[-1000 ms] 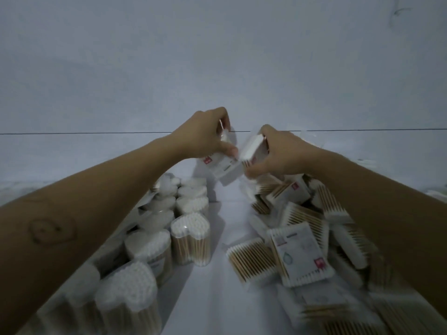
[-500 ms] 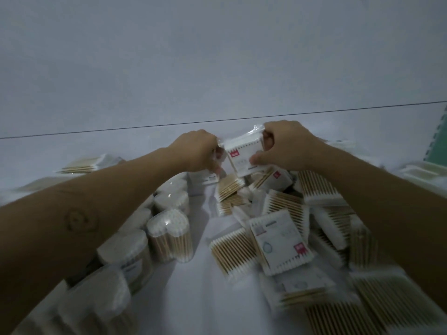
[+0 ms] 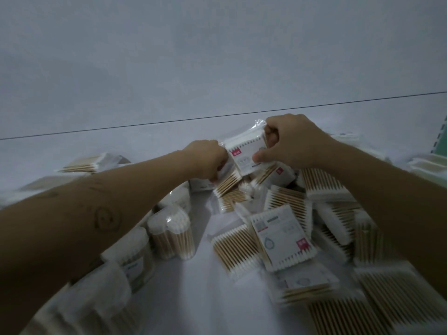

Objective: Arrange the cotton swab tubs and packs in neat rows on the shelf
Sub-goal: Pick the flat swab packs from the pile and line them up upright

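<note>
Head view shows one cotton swab pack (image 3: 246, 153) raised above the far end of the shelf (image 3: 193, 298), over a heap of loose packs (image 3: 283, 238) lying at all angles on the right. On the left, tubs (image 3: 171, 233) stand upright in a rough line, so that side looks partly done. The packs are not yet in rows, and most of the sorting seems left. The right grip (image 3: 292, 141) clasps the raised pack's right edge, thumb below and fingers curled over the top. The left grip (image 3: 208, 160) curls at its left edge, apparently pinching it. Both forearms reach forward and converge.
</note>
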`<control>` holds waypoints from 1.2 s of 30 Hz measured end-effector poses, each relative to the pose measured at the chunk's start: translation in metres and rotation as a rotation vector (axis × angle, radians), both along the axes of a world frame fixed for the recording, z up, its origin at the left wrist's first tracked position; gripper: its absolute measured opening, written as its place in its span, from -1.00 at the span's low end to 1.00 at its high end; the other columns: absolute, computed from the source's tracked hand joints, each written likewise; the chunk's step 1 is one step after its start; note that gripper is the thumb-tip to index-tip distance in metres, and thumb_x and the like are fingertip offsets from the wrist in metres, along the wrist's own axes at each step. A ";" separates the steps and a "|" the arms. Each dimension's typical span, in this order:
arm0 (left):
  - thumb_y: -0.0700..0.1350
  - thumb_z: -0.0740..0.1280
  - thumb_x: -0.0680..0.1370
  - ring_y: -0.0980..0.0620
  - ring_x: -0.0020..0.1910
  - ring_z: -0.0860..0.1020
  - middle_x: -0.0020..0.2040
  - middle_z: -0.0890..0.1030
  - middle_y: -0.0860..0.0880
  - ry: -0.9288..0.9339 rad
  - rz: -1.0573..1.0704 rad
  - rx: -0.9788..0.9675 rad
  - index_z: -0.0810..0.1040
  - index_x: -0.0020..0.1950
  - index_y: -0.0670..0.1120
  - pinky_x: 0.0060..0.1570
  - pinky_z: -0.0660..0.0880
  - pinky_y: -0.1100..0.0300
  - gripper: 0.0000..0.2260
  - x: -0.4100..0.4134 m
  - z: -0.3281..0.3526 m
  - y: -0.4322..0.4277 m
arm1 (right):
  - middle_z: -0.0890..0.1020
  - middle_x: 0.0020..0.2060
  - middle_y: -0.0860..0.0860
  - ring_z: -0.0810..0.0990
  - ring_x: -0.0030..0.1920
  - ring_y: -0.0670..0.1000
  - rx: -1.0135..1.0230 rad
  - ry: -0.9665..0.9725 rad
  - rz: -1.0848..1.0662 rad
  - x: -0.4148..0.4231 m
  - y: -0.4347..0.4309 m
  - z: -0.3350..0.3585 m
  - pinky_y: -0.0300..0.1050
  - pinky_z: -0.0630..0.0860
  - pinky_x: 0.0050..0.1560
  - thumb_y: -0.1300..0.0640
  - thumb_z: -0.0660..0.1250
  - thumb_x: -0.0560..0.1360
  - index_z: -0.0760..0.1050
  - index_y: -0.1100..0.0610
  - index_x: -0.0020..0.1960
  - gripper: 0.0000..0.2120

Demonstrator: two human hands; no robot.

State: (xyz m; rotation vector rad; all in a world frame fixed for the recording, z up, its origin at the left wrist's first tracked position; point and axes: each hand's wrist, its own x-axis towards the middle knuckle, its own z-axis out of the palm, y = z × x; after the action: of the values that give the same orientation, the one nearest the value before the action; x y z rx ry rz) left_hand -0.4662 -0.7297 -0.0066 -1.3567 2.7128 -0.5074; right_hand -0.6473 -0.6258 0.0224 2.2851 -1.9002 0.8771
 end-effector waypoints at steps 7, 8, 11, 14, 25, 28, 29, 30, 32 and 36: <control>0.01 0.44 0.48 0.00 0.06 0.47 0.18 0.52 -0.05 -0.044 0.007 0.053 0.48 0.32 -0.03 0.08 0.48 0.15 -0.57 0.003 0.014 0.009 | 0.50 -0.29 -0.11 0.41 -0.28 -0.14 -0.013 -0.038 -0.003 -0.004 0.006 -0.003 -0.15 0.35 -0.25 -0.06 0.56 0.31 0.37 0.05 -0.27 -0.63; 0.01 0.43 0.49 0.00 0.06 0.45 0.20 0.50 -0.07 -0.070 -0.017 0.006 0.46 0.34 -0.03 0.04 0.45 0.16 -0.56 0.004 0.020 0.012 | 0.50 -0.29 -0.11 0.41 -0.28 -0.14 -0.018 -0.042 -0.009 -0.005 0.007 -0.003 -0.14 0.34 -0.24 -0.06 0.56 0.31 0.37 0.05 -0.28 -0.63; -0.01 0.39 0.51 0.02 -0.08 0.39 0.13 0.50 -0.07 -0.122 -0.027 -0.067 0.50 0.22 -0.03 -0.11 0.39 0.18 -0.69 0.008 0.024 0.016 | 0.49 -0.30 -0.10 0.40 -0.29 -0.13 -0.010 -0.060 -0.013 -0.003 0.007 -0.006 -0.16 0.34 -0.28 -0.05 0.56 0.31 0.35 0.04 -0.29 -0.62; -0.07 0.34 0.54 0.00 -0.13 0.40 0.06 0.50 -0.06 -0.125 0.009 -0.073 0.52 0.08 -0.01 -0.14 0.40 0.17 -0.87 0.013 0.015 0.012 | 0.48 -0.31 -0.10 0.41 -0.30 -0.12 0.019 -0.061 -0.008 0.005 0.006 -0.009 -0.15 0.33 -0.28 -0.05 0.56 0.33 0.33 0.02 -0.29 -0.61; -0.20 0.35 0.53 0.11 -0.14 0.48 -0.16 0.50 0.15 0.077 0.032 0.191 0.60 0.20 -0.03 -0.06 0.36 0.23 -0.74 0.024 0.038 -0.001 | 0.44 -0.27 -0.15 0.40 -0.27 -0.14 0.000 -0.042 -0.053 0.016 -0.008 -0.006 -0.25 0.27 -0.33 -0.03 0.55 0.35 0.30 -0.02 -0.25 -0.61; -0.34 0.29 0.53 0.05 -0.03 0.62 -0.11 0.61 0.10 0.450 0.020 0.404 0.56 0.23 -0.12 -0.09 0.50 0.20 -0.70 0.041 0.052 0.002 | 0.43 -0.28 -0.15 0.41 -0.26 -0.13 0.042 0.021 -0.055 0.022 -0.011 -0.002 -0.25 0.27 -0.34 -0.02 0.54 0.36 0.33 -0.01 -0.25 -0.64; -0.32 0.27 0.55 0.05 -0.01 0.64 -0.03 0.64 0.05 0.609 0.009 0.475 0.55 0.24 -0.12 -0.07 0.56 0.19 -0.71 0.045 0.055 0.007 | 0.46 -0.26 -0.13 0.45 -0.23 -0.08 0.054 0.039 -0.055 0.025 -0.013 0.001 -0.23 0.30 -0.32 -0.02 0.54 0.36 0.38 0.01 -0.22 -0.68; -0.24 0.27 0.59 0.06 -0.02 0.64 0.02 0.64 0.02 0.734 -0.011 0.506 0.54 0.24 -0.10 -0.06 0.59 0.18 -0.76 0.048 0.058 0.014 | 0.51 -0.24 -0.10 0.50 -0.19 -0.04 0.067 0.052 -0.057 0.029 -0.014 0.004 -0.20 0.37 -0.29 -0.01 0.54 0.36 0.44 0.04 -0.16 -0.71; 0.00 0.24 0.63 0.06 0.00 0.62 0.06 0.64 0.01 0.872 -0.056 0.530 0.55 0.24 -0.06 -0.01 0.61 0.12 -0.75 0.051 0.063 0.026 | 0.60 -0.18 -0.04 0.58 -0.14 0.01 0.094 0.059 -0.047 0.038 -0.016 0.010 -0.13 0.52 -0.18 0.01 0.55 0.35 0.53 0.13 -0.07 -0.70; 0.14 0.42 0.48 0.08 -0.09 0.59 -0.09 0.60 0.10 0.646 -0.116 0.296 0.52 0.11 0.00 -0.09 0.51 0.19 -0.69 0.052 0.066 0.042 | 0.65 -0.16 -0.01 0.62 -0.17 -0.03 0.111 -0.013 0.025 0.056 -0.020 0.018 -0.13 0.55 -0.17 0.03 0.57 0.33 0.57 0.11 -0.04 -0.70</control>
State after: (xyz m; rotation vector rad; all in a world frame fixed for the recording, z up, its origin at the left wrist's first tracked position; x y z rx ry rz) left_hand -0.4144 -0.6876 0.0592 -1.4752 3.1826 0.3982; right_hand -0.5916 -0.6456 0.0407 2.3750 -1.9778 0.8108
